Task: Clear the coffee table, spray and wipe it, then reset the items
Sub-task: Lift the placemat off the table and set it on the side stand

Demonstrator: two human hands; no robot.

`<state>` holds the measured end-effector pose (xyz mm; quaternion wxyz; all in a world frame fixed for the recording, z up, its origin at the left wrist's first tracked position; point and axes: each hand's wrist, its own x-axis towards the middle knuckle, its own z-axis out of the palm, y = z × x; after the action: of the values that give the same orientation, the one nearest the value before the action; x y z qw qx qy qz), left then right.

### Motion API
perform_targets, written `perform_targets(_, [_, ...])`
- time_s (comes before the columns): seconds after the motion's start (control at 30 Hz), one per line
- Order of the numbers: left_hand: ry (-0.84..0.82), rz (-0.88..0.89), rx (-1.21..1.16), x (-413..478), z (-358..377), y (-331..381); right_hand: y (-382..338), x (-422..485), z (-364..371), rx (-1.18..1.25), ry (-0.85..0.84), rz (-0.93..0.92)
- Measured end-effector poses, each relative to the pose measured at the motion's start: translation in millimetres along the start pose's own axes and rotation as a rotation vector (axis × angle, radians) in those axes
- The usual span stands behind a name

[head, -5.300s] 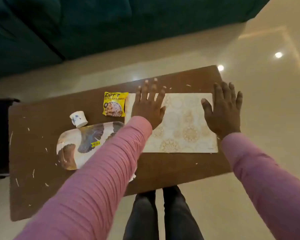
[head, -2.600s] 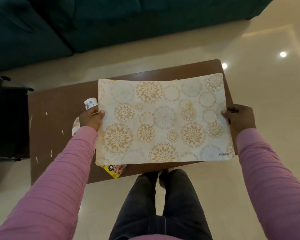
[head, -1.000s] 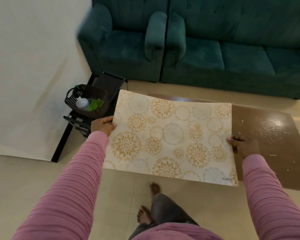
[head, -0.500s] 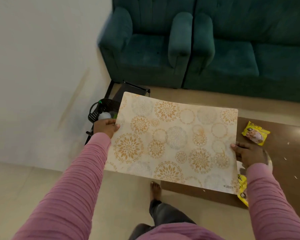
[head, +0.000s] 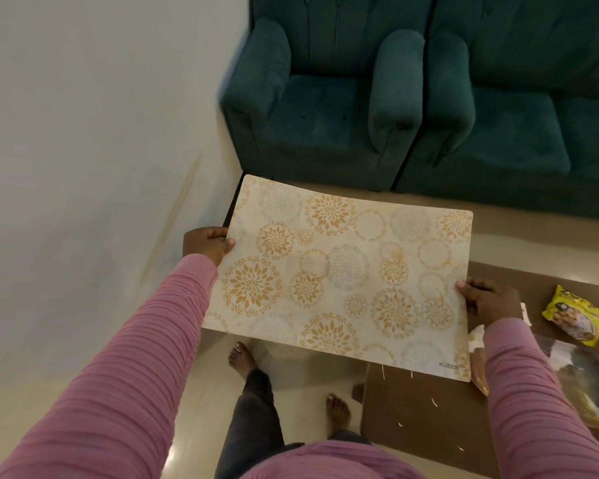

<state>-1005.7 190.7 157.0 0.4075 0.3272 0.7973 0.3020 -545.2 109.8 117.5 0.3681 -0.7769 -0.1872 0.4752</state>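
I hold a cream placemat [head: 343,278] with gold flower circles flat in the air, off the left end of the brown coffee table [head: 426,416]. My left hand [head: 206,244] pinches its left edge and my right hand [head: 488,300] pinches its right edge. On the table, right of my right arm, lie a yellow snack packet [head: 573,314] and a brown and white patterned plate [head: 588,385], partly hidden by my sleeve. A bit of white cup [head: 476,337] shows beside my right wrist. Pale crumbs dot the tabletop.
A dark green armchair [head: 322,98] and a matching sofa [head: 519,108] stand beyond the placemat. A white wall [head: 83,150] fills the left. A black side table edge [head: 234,198] peeks out from behind the placemat's far left corner. My bare feet are on the tiled floor [head: 291,361].
I lifted the placemat off the coffee table with both hands and turned left with it. It now covers the black side table and the basket that showed a second ago.
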Motion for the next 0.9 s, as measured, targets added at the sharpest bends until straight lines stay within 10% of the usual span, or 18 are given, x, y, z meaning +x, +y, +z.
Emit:
perform_targets(0.47, [-0.097,0.111,0.084,243,-14,63,-39,52,193,-0.226,0.207,0.001])
perform_targets(0.9, [0.066,0.222,0.031,476,121,16,-25,271,360,-0.436,0.388,-0.184])
